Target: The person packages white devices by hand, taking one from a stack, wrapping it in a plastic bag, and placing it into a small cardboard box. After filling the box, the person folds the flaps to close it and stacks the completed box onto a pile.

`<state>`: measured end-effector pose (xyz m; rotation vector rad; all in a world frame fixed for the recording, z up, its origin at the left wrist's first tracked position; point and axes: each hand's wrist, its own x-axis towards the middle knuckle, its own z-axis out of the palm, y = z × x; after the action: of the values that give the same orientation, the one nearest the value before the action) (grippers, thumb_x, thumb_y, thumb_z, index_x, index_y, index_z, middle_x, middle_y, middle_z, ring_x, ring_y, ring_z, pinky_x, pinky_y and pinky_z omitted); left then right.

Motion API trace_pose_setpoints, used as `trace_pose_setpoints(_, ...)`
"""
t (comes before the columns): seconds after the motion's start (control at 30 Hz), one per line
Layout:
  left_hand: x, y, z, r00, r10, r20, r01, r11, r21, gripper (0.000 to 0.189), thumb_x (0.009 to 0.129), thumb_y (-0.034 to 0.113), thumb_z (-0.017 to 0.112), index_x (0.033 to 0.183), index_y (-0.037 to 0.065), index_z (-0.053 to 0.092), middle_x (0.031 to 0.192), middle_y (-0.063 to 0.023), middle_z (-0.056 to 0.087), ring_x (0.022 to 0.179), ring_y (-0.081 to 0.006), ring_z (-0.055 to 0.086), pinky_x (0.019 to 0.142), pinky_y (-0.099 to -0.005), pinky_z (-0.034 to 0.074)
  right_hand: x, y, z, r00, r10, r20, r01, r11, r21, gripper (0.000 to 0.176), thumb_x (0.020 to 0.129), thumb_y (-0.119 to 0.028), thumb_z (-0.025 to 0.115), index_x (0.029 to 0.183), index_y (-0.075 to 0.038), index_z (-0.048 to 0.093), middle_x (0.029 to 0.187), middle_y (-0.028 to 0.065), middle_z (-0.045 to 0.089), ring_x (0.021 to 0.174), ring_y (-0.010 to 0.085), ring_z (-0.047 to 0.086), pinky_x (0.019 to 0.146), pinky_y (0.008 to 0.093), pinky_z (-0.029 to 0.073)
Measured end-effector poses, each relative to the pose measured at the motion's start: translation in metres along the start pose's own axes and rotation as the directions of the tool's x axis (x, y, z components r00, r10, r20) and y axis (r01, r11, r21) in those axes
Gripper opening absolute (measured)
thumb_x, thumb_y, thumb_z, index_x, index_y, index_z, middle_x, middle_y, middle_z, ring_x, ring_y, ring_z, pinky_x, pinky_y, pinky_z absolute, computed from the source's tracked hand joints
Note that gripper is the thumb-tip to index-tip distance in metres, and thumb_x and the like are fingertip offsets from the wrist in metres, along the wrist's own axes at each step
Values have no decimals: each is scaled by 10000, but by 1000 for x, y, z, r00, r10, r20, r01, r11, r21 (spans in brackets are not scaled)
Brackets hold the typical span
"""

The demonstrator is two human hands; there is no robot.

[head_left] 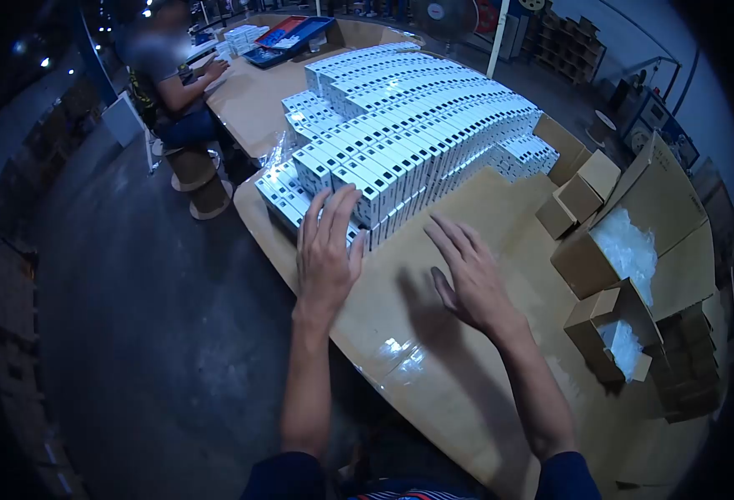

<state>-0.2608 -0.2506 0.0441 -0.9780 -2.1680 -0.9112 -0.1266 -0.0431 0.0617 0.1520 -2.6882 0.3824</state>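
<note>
Long rows of slim white boxes with small dark squares on their ends are stacked in layers on the brown table. My left hand is at the near corner of the stack, its fingers stretched over the front boxes; whether they touch is hard to tell. To the right of the stack, my right hand hovers above the table with fingers spread and nothing in it. Its shadow falls on the tabletop.
Open cardboard boxes with clear plastic bags stand along the right edge. Across the table, a person sits on a spool-like stool. Blue and red trays lie at the far end.
</note>
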Motion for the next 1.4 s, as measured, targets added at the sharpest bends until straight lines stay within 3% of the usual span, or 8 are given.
trace_pose_setpoints(0.3, 19, -38, 6, 980, 162, 115, -167, 986, 30, 646, 808, -20, 752, 1420, 106, 587, 1356, -79, 639, 1301, -322, 558, 1112, -456, 440, 89, 16, 38, 992, -128, 6, 128, 988, -82, 661, 858, -55, 630, 1500, -134, 492, 1576, 88, 454, 1299, 375, 504, 1019, 483, 480)
trace_pose_setpoints(0.57, 17, -40, -7, 985, 154, 72, -153, 988, -10, 435, 741, -83, 782, 1151, 42, 710, 1114, -124, 617, 1111, -325, 610, 953, -451, 511, 87, 20, 50, 992, -120, -42, 118, 992, -36, 651, 853, -60, 637, 1489, -126, 515, 1619, 131, 393, 1303, 379, 503, 1041, 478, 471)
trace_pose_setpoints(0.83, -18, -3, -43, 996, 75, 38, -75, 997, -20, 440, 702, -131, 777, 1093, 57, 704, 1133, -123, 598, 1147, -339, 609, 957, -460, 518, 67, 6, 28, 994, 44, -97, -26, 983, 184, 830, 854, -31, 657, 1615, -140, 342, 1653, 280, 225, 1341, 481, 476, 1102, 502, 443)
trace_pose_setpoints(0.93, -26, 14, -41, 994, 106, 30, -103, 991, -88, 468, 676, -115, 788, 1106, 47, 700, 1142, -134, 602, 1178, -386, 601, 994, -497, 518, 35, 2, 10, 966, 153, -209, -86, 951, 297, 823, 892, -68, 685, 1628, -125, 320, 1618, 303, 296, 1274, 440, 547, 1030, 442, 507)
trace_pose_setpoints(1.03, -31, 36, -18, 992, 128, 8, -123, 972, -201, 469, 668, -136, 770, 1090, 53, 696, 1137, -138, 608, 1165, -401, 613, 993, -522, 524, -13, 9, -14, 908, 346, 236, -391, 499, 773, 779, 972, -162, 698, 1637, -94, 297, 1561, 233, 429, 1317, 306, 549, 1056, 411, 512)
trace_pose_setpoints(1.17, -31, 100, 24, 956, 294, -8, -274, 881, -385, 448, 684, -136, 762, 1070, 78, 687, 1088, -124, 630, 1107, -395, 628, 930, -521, 542, -77, 10, -40, 904, 295, 310, -294, -101, 951, 632, 1068, -209, 615, 1627, -106, 336, 1351, 133, 580, 1085, 137, 613, 853, 264, 556)
trace_pose_setpoints(1.37, -1, 209, 78, 857, 483, 177, -235, 674, -700, 397, 671, 43, 910, 986, 56, 669, 1092, -120, 642, 1030, -308, 664, 859, -417, 569, -158, 59, -96, 768, 639, -41, -291, 405, 867, 233, 1075, -77, 548, 1263, -20, 675, 1138, 59, 690, 935, 72, 658, 781, 234, 598)
trace_pose_setpoints(1.4, 15, 224, 82, 834, 499, 235, -173, 642, -747, 390, 680, 48, 908, 988, 50, 669, 1084, -126, 647, 1008, -306, 669, 844, -412, 572, -172, 67, -114, 740, 672, 22, -308, 310, 900, 221, 1069, -60, 552, 1238, -18, 687, 1129, 54, 693, 938, 74, 663, 779, 227, 587)
